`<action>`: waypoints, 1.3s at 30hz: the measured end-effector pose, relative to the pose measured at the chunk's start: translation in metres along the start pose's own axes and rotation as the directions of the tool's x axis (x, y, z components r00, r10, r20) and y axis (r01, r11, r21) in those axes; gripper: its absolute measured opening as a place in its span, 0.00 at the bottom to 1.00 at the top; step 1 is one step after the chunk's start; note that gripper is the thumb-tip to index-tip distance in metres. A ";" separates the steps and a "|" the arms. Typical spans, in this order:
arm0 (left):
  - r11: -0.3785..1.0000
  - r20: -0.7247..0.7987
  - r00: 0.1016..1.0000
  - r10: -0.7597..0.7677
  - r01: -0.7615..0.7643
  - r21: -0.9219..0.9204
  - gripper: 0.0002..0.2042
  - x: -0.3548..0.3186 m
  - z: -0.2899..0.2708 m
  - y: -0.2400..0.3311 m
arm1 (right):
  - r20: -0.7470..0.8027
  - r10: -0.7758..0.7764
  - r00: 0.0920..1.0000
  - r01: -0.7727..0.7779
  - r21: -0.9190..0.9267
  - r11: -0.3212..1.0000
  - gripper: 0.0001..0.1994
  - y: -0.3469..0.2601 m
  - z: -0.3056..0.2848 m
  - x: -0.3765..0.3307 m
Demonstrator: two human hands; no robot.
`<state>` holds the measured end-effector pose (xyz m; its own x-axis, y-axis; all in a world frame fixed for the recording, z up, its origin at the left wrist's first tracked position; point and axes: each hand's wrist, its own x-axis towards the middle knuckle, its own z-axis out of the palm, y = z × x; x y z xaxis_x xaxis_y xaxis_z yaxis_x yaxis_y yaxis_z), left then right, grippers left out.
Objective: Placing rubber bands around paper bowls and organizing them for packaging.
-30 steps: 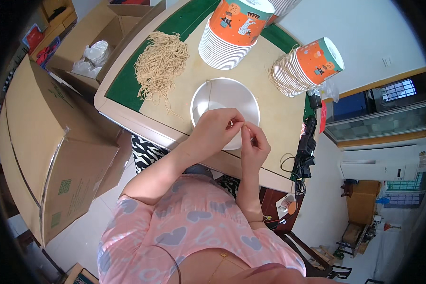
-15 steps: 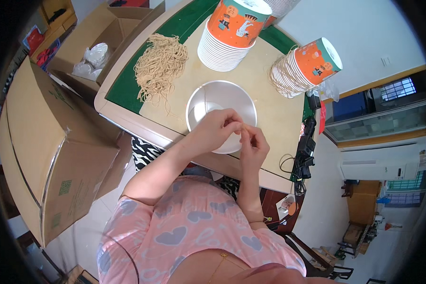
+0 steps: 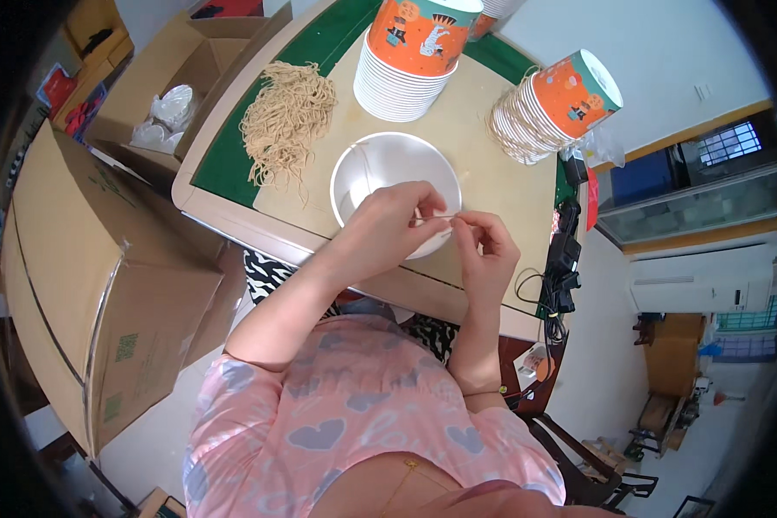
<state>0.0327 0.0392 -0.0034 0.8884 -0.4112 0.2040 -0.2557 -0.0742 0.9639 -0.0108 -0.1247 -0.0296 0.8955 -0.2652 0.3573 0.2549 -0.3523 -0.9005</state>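
Note:
Over the near side of an open white paper bucket [image 3: 347, 186], my left hand [image 3: 390, 226] and my right hand [image 3: 487, 249] meet fingertip to fingertip. A thin beige string [image 3: 437, 217] runs between them, and both pinch it. Another length of string lies against the inner wall of the bucket, near its far left rim. Beyond the bucket to the left is a loose, tangled heap of beige strings [image 3: 287, 125]. My left wrist and fingers hide the bucket's near left part.
A tall stack of orange-printed paper buckets [image 3: 406, 78] stands at the back. Farther right, another stack [image 3: 551, 108] has strings draped around it. Black power adapters [image 3: 564, 257] and cables line the table's right edge. Large cardboard boxes [image 3: 151, 345] stand on the left.
My right hand has moved slightly right and my hands have drawn a little apart, exposing the string between the fingertips. The whole view has shifted slightly.

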 end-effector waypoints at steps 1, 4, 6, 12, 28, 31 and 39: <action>0.996 0.021 1.000 0.018 -0.019 0.090 0.06 -0.002 -0.004 0.001 | 0.016 -0.015 1.000 0.016 -0.013 1.000 0.03 -0.001 -0.003 0.002; 0.979 0.027 0.995 0.098 -0.102 0.177 0.05 -0.003 -0.006 0.012 | 0.103 -0.077 0.992 0.082 -0.037 0.996 0.04 -0.007 -0.008 0.002; 0.971 0.009 0.986 0.165 -0.164 0.174 0.05 -0.002 -0.004 0.018 | 0.123 -0.077 0.989 0.082 -0.034 0.996 0.05 -0.003 -0.010 0.000; 0.971 -0.025 0.976 0.218 -0.215 0.103 0.04 0.003 -0.001 0.036 | 0.146 0.032 0.989 -0.029 -0.022 0.999 0.05 0.025 -0.016 -0.009; 0.855 -0.118 0.917 0.380 -0.300 0.424 0.07 0.071 -0.028 -0.013 | 0.130 0.102 0.986 -0.116 0.109 0.987 0.02 0.027 -0.021 0.083; 0.854 -0.183 0.981 0.059 0.045 0.518 0.04 0.098 -0.062 -0.051 | 0.250 0.223 0.942 -0.263 0.138 0.955 0.01 0.071 -0.012 0.100; 0.827 0.122 0.819 -0.561 0.548 0.125 0.10 0.054 -0.077 -0.124 | 0.482 0.491 0.726 -0.493 -0.133 0.860 0.25 0.096 0.000 0.066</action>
<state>0.1418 0.0959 -0.0986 0.8243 -0.4057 -0.3948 0.2280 -0.4004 0.8875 0.0729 -0.1757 -0.0928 0.9508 0.0673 -0.3023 -0.2712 -0.2909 -0.9175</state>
